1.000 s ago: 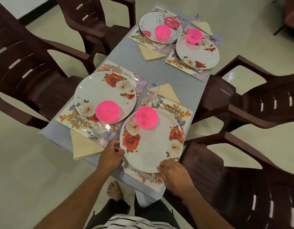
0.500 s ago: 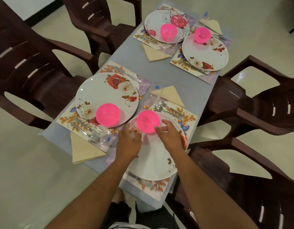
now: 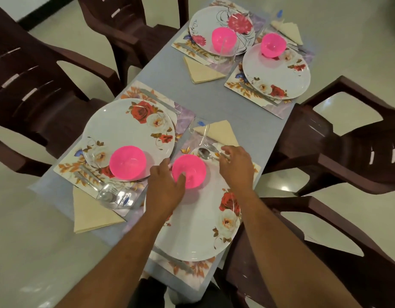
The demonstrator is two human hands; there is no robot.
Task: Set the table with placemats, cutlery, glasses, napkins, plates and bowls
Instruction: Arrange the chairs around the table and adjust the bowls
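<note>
**Four places laid, the last one being tidied**

A pale tiled floor surrounds a narrow grey table (image 3: 216,103) ringed by dark brown plastic chairs (image 3: 36,85).

At the left, the near-left setting looks finished: flowered plate (image 3: 125,132), pink bowl (image 3: 127,162), cutlery, a glass (image 3: 116,196) and a folded napkin (image 3: 92,216) on its placemat.

In the middle, the left hand (image 3: 164,187) rests with loosely spread fingers against the near bowl (image 3: 188,171), thumb touching its wall; the bowl sits on the far part of the near plate (image 3: 192,236). To the right, the right hand (image 3: 236,165) pinches at the spoon and fork (image 3: 206,152) beside the plate's rim.

The two far settings appear complete. I judge only small straightening remains. The chair arms crowd the right edge; a glass (image 3: 197,130) stands close to the cutlery.
</note>
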